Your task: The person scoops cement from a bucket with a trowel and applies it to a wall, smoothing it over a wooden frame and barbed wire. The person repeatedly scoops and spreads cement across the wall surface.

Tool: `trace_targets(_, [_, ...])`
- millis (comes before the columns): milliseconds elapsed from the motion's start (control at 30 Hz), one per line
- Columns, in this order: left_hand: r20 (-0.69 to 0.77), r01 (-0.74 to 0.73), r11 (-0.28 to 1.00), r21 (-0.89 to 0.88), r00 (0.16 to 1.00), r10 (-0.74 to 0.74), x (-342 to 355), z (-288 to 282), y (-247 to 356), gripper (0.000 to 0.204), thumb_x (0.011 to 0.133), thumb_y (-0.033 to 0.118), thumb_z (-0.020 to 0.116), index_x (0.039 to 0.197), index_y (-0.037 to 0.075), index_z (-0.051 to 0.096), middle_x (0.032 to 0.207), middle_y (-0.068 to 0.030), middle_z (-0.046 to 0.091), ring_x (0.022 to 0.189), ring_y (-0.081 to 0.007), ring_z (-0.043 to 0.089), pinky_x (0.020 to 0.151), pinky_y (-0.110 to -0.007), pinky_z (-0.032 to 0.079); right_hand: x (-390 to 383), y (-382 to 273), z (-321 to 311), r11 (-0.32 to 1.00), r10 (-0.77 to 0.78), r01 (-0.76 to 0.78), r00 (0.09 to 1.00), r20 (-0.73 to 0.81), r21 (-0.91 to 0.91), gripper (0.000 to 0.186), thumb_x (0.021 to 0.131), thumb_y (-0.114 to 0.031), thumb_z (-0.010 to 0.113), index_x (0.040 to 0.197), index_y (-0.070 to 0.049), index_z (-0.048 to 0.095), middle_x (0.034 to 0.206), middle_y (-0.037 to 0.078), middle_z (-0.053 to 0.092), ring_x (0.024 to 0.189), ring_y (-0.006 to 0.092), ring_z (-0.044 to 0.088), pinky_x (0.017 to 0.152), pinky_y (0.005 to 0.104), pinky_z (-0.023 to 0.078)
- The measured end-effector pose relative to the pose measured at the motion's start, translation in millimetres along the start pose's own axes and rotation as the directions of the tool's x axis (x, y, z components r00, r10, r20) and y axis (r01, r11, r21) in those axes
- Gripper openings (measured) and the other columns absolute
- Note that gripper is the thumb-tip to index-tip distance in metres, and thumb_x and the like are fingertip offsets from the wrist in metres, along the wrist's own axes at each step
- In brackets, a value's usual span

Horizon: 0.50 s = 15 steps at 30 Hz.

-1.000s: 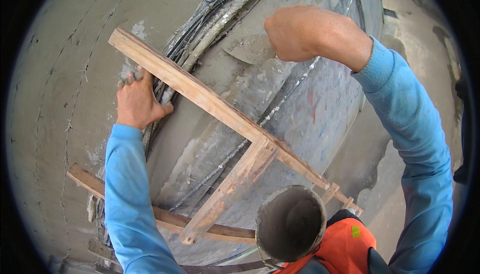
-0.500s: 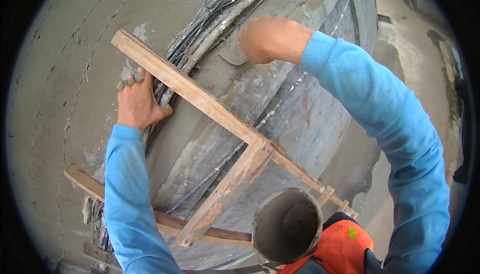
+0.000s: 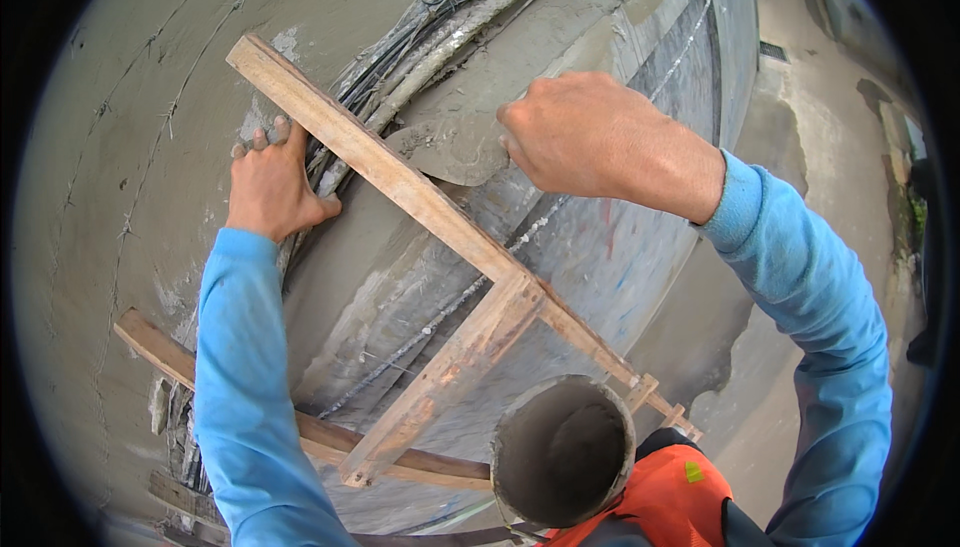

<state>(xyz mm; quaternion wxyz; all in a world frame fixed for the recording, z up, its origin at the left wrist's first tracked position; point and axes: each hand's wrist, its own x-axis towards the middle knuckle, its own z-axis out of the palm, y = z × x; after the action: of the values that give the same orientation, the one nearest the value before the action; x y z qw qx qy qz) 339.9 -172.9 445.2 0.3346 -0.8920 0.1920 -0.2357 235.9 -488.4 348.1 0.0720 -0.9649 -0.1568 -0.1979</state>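
Head view. Item: left hand (image 3: 272, 182), bare, grey smears on the fingertips; fingers spread, thumb stretched out to the side. Position: over the grey wall (image 3: 200, 187), next to the cable bundle (image 3: 436, 19) and just below the upper end of the wooden beam (image 3: 400, 182). Whether the palm presses on the surface, cannot tell.

Item: right hand (image 3: 600, 137), bare, fingers curled into a fist about the trowel (image 3: 455, 150); the handle is hidden inside the grip.

Item: trowel, one. Blade flat, rounded, coated in grey. Position: upper middle, immediately left of the right fist, between it and the wooden beam, lying close over the grey surface; contact cannot be told.

Item: blue sleeves (image 3: 800, 277), a pair, long, one on each forearm.

Item: wooden beam, running slantwise from upper left to lower right; a short crosspiece (image 3: 440, 377) joins it near the middle and meets a second beam (image 3: 440, 467) at its lower end.

Item: bucket (image 3: 518, 429), round, grey-caked inside, near the lower edge, beside an orange garment (image 3: 690, 492) bearing a yellow-green patch.

Item: barbed wire (image 3: 170, 107), several strands, against the wall at the left.

Item: drain grate (image 3: 772, 51), small, dark, set in the ground (image 3: 820, 137), upper right.
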Motion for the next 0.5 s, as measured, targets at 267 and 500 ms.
trace_targets(267, [0.011, 0.001, 0.999, 0.039, 1.0, -0.002, 3, 11, -5, 0.118, 0.064, 0.05, 0.084, 0.163, -0.001, 0.043, 0.137, -0.0377, 0.068, 0.131, -0.0604, 0.063, 0.11, -0.066, 0.055, 46, -10, 9, 0.999, -0.04, 0.04, 0.998, -0.045, -0.001, 0.023, 0.09, -0.01, 0.064, 0.099, 0.005, 0.079, 0.091, 0.027, 0.078, 0.088, 0.0449, 0.078, 0.08, 0.0541, 0.064])
trace_targets(500, [-0.107, -0.034, 0.998, 0.047, 0.993, 0.039, 3, 26, -4, 0.111, 0.065, 0.046, 0.089, 0.157, 0.001, 0.048, 0.106, -0.028, 0.077, 0.093, -0.044, 0.079, 0.085, -0.055, 0.067, 55, 24, 4, 0.97, -0.24, 0.241, 0.966, -0.094, 0.008, 0.029, 0.104, -0.02, 0.062, 0.105, 0.007, 0.074, 0.085, 0.031, 0.072, 0.081, 0.0471, 0.071, 0.08, 0.0523, 0.057])
